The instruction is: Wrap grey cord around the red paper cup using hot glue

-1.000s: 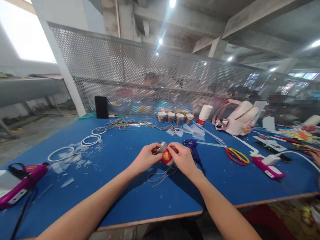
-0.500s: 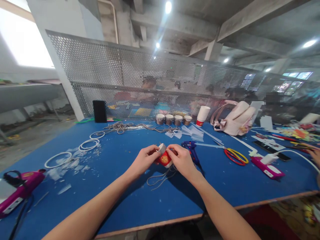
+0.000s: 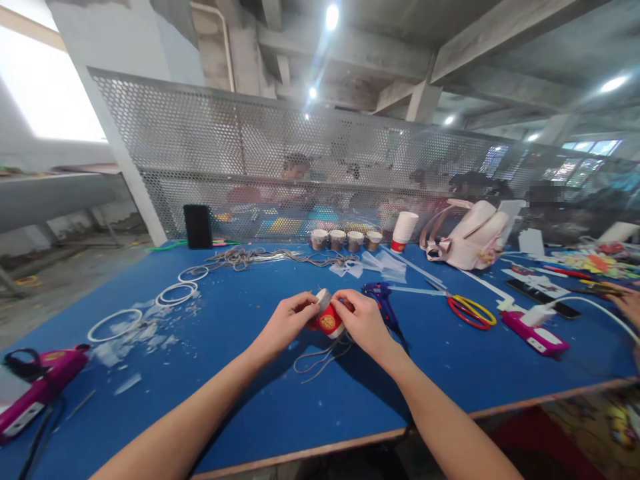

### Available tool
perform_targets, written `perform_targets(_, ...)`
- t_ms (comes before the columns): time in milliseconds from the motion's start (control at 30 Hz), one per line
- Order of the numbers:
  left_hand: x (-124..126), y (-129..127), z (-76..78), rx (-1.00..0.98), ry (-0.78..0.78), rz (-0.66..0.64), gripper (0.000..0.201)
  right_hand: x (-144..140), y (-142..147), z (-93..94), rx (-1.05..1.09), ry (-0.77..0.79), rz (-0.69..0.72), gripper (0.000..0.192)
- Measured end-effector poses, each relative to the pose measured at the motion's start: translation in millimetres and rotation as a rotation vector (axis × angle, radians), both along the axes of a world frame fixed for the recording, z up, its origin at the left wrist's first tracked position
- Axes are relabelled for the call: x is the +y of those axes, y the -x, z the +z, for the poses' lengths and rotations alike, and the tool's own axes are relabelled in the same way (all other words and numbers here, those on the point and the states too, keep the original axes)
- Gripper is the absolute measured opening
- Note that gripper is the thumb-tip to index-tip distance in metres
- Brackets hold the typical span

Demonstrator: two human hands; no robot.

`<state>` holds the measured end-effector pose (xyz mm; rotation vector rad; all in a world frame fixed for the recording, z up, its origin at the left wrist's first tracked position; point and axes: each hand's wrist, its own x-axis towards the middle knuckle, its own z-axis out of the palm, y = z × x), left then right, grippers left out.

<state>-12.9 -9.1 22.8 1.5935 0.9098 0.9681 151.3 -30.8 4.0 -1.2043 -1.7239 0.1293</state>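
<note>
A red paper cup (image 3: 329,323) with a gold emblem is tilted between my two hands, grey cord wound round its upper end. My left hand (image 3: 298,313) is closed on the cup's left side, fingertips at the cord-wrapped part. On the other side my right hand (image 3: 361,316) pinches near the cord and the cup's edge. Loose grey cord (image 3: 320,363) trails from beneath the cup onto the blue table (image 3: 250,407). Just right of my right hand lies a blue glue gun (image 3: 383,300). The fingers partly hide the winding.
Several cord-wrapped cups (image 3: 337,240) and stacked paper cups (image 3: 403,231) stand at the back. Scissors (image 3: 471,311), a pink power strip (image 3: 534,332) and a bag (image 3: 467,237) are to the right. White rings (image 3: 116,325) lie left. Another person's hand (image 3: 627,303) shows at the right edge.
Both hands keep their hold on the cup, which has tipped very slightly. The view has shifted a little.
</note>
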Motion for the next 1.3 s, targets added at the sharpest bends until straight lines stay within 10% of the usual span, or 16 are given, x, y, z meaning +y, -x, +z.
perform_targets(1300, 2.3, 2.7, 0.1, 0.086, -0.115, -0.012, 0.014, 0.3, -5.2, -1.6, 0.057, 0.069, 0.046, 0.015)
